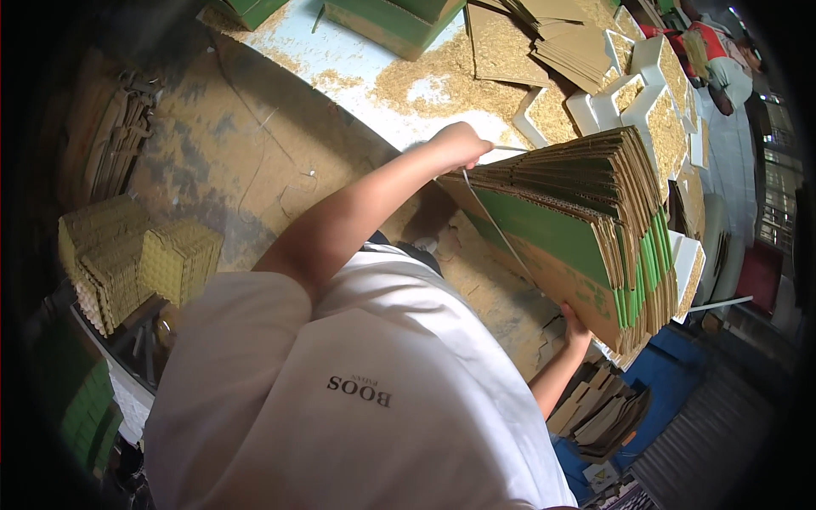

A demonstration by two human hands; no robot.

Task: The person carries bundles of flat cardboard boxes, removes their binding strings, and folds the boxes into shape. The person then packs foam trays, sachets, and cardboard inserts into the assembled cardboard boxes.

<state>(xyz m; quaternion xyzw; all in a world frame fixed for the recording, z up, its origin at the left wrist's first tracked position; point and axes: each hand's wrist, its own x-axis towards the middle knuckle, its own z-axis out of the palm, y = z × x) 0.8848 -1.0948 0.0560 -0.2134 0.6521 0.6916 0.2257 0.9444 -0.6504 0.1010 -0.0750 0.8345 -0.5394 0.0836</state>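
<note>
A thick stack of flattened corrugated cardboard boxes (561, 248), brown with green bands, stands tilted at the table's edge. My left hand (462, 148) is closed at its upper left corner, gripping a thin pale cord (497, 226). From that hand the cord runs down across the stack's front face, and a short length stretches right along its top. My right hand (577, 328) holds the stack's lower edge near the right end, one digit lying on the front face and the other fingers mostly hidden.
Sawdust-like shavings cover the white table (389, 83), with a green box (395, 25), loose cardboard sheets (510, 51) and white angled foam pieces (650, 60). Yellowish egg trays (182, 261) are stacked at left. More cardboard (599, 414) lies lower right. Another person (717, 54) is at upper right.
</note>
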